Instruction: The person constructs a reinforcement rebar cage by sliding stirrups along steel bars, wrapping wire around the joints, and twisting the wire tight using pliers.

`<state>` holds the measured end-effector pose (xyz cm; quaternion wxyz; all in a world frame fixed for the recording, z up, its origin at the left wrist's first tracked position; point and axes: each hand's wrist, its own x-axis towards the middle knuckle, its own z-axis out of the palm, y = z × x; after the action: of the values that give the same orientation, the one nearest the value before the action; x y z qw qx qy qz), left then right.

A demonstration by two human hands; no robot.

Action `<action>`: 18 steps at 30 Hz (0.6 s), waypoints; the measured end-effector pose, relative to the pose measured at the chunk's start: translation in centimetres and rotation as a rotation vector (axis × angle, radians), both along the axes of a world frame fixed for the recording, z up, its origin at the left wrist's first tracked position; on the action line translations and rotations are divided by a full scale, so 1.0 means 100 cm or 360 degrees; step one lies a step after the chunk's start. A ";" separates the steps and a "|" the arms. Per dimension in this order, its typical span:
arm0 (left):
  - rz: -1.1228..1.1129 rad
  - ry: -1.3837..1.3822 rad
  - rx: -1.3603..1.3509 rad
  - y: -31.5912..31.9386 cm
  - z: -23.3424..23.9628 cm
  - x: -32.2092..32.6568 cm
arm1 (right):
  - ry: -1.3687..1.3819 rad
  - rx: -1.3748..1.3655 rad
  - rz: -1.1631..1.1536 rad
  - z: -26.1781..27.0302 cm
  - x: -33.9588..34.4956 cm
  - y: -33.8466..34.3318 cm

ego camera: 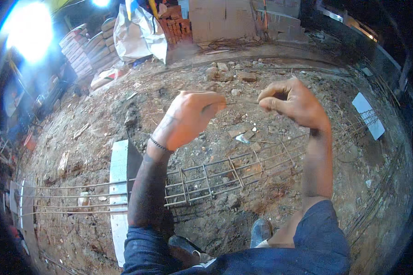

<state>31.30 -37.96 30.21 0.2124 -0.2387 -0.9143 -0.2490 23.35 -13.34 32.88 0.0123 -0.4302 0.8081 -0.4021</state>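
Note:
My left hand [194, 115] is raised in front of me, fingers pinched on one end of a thin tie wire [241, 102]. The fingertips of my right hand [296, 103] pinch the wire's other end, so it stretches nearly straight between both hands. Below them lies a long rebar cage [223, 168] of several lengthwise bars with stirrups around them. My left forearm hides part of it. Toward the left, its bars pass through an upright white board [118, 202]; another white board [368, 115] stands by the cage's far right end.
Rough soil [89, 147] with stones and scraps surrounds the cage. Loose rods [375, 202] lie at right. At the back stand a large white sack [139, 37], stacked bags [99, 46], bricks [175, 27] and a block wall [223, 19]. My shoe [261, 232] is near the cage.

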 end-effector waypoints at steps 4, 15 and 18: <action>0.0078 0.0020 0.0397 -0.006 -0.010 -0.007 | 0.0464 -0.0910 -0.0358 0.007 -0.012 0.007; 0.0064 -0.0027 0.0601 0.001 -0.015 -0.019 | -0.0112 -0.1168 -0.0111 -0.009 -0.009 -0.020; 0.0035 -0.0074 0.0606 0.002 -0.017 -0.021 | -0.0103 -0.1119 -0.0106 -0.010 -0.008 -0.024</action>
<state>29.23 -37.81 28.51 0.2353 -0.1784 -0.8578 -0.4206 22.54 -15.79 31.86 -0.1242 -0.3687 0.6330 -0.6693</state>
